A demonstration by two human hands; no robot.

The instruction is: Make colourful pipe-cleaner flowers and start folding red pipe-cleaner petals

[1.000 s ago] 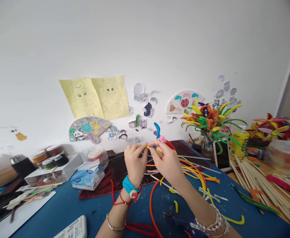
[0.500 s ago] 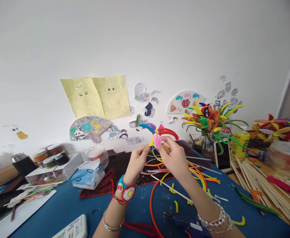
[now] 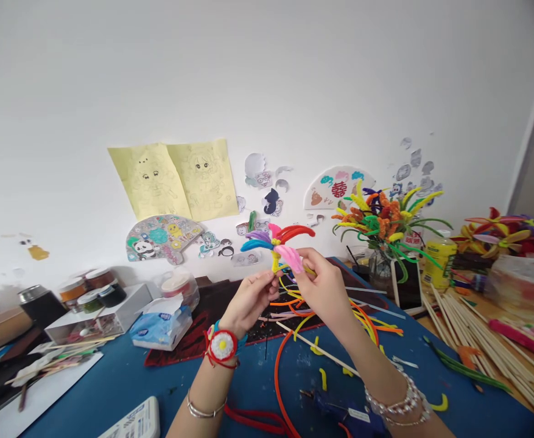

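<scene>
Since the earlier view, the pink plume of the pipe-cleaner spray (image 3: 273,243) has swung from hanging down to slanting lower right. Right fingers (image 3: 304,269) pinch it closed; left fingers (image 3: 269,278) grip the yellow stem, which points down. Blue, purple and red plumes fan sideways, held above the table (image 3: 248,389).

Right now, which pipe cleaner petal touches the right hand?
The pink petal lying against the right hand; the red, blue and purple petals fan out clear of it.
</scene>
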